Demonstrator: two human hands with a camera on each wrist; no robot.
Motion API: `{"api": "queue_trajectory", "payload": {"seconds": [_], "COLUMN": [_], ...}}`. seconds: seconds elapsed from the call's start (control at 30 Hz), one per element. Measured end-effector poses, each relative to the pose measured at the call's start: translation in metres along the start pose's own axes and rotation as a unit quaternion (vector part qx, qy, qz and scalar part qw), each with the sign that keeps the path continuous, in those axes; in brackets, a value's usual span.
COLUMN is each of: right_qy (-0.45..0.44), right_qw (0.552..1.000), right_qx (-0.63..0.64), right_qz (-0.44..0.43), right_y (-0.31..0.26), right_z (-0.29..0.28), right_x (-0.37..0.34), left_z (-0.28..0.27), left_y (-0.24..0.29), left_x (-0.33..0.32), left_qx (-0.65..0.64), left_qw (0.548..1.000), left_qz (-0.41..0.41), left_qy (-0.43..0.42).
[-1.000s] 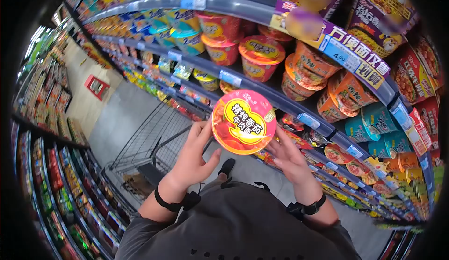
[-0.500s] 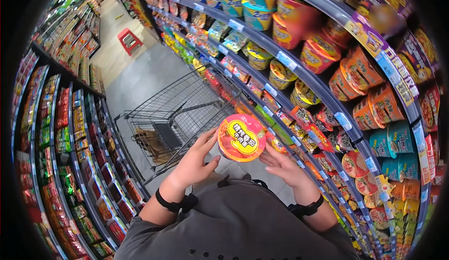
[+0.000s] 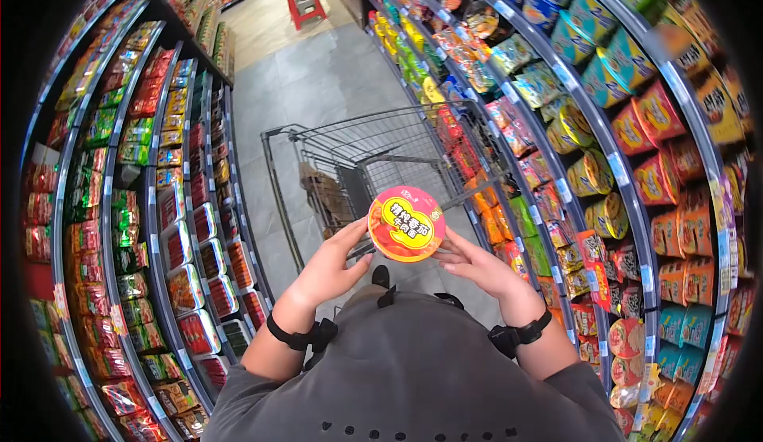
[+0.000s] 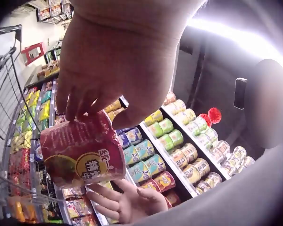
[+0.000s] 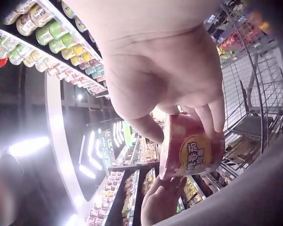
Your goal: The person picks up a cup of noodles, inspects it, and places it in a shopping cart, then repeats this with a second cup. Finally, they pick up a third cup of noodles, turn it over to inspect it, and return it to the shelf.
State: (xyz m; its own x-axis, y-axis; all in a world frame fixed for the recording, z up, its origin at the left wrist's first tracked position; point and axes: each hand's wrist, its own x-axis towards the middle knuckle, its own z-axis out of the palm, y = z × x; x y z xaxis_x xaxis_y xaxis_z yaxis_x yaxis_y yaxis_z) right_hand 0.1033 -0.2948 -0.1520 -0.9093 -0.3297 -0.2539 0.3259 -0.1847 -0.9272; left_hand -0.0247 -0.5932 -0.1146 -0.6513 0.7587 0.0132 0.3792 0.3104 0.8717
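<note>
Packed shelves flanking grey tile floor, red stool beyond.

The person wears a dark grey short-sleeved top with a row of small black marks. Black straps with small black boxes circle both wrists. A dark shoe shows below.

Shopping cart, dark wire mesh, on grey floor tiles. Brown item, at the cart's left end; inside or behind the mesh, cannot tell. Red stool, beyond the cart, on paler flooring. Left shelving, left of the cart: packets in red, green and yellow. Right shelving, right of the cart: bagged goods nearer it; teal tubs, red tubs and orange tubs farther out.
</note>
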Motion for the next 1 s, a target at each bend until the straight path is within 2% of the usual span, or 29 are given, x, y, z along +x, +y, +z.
{"api": "queue_trajectory", "payload": {"seconds": [0.1,0.17,0.23,0.27,0.3,0.37,0.47,0.53,0.57,0.67,0.7,0.77,0.83,1.0], "right_qy": [-0.002,-0.005,0.010,0.016,0.019,0.053,0.079,0.099,0.101,0.124,0.138,0.148,0.192,0.200], "right_qw": [0.997,0.997,0.993,0.990,0.989,0.982,0.972,0.964,0.962,0.956,0.950,0.942,0.920,0.902], "right_qx": [0.053,0.046,0.062,0.081,0.085,0.128,0.158,0.183,0.185,0.207,0.208,0.213,0.192,0.149], "right_qz": [0.061,0.058,0.102,0.112,0.118,0.131,0.154,0.165,0.173,0.169,0.186,0.212,0.283,0.353], "right_y": [-0.011,-0.012,-0.010,-0.008,-0.002,0.010,0.022,0.027,0.031,0.048,0.052,0.065,0.085,0.136], "right_z": [0.017,0.025,0.029,0.030,0.030,0.024,0.014,0.006,0.000,-0.021,-0.028,-0.046,-0.067,-0.121], "right_x": [0.040,0.064,0.084,0.093,0.100,0.114,0.132,0.144,0.150,0.169,0.177,0.194,0.215,0.264], "left_z": [-0.027,-0.040,-0.048,-0.050,-0.051,-0.045,-0.034,-0.022,-0.016,0.000,0.007,0.024,0.035,0.080], "left_y": [-0.026,-0.048,-0.069,-0.078,-0.089,-0.123,-0.151,-0.170,-0.181,-0.205,-0.213,-0.234,-0.249,-0.313], "left_x": [-0.012,-0.018,-0.019,-0.019,-0.019,-0.018,-0.005,0.009,0.019,0.050,0.060,0.080,0.100,0.140], "left_qx": [-0.035,-0.059,-0.086,-0.137,-0.188,-0.188,-0.273,-0.352,-0.357,-0.284,-0.286,-0.211,-0.185,-0.137], "left_qw": [0.999,0.997,0.994,0.986,0.974,0.976,0.952,0.917,0.914,0.926,0.923,0.931,0.923,0.907], "left_qz": [-0.039,-0.055,-0.072,-0.097,-0.123,-0.111,-0.137,-0.181,-0.187,-0.249,-0.256,-0.299,-0.338,-0.397], "left_qy": [0.011,0.014,0.014,0.016,0.017,0.012,0.024,0.046,0.045,0.020,0.020,0.001,0.007,-0.017]}}
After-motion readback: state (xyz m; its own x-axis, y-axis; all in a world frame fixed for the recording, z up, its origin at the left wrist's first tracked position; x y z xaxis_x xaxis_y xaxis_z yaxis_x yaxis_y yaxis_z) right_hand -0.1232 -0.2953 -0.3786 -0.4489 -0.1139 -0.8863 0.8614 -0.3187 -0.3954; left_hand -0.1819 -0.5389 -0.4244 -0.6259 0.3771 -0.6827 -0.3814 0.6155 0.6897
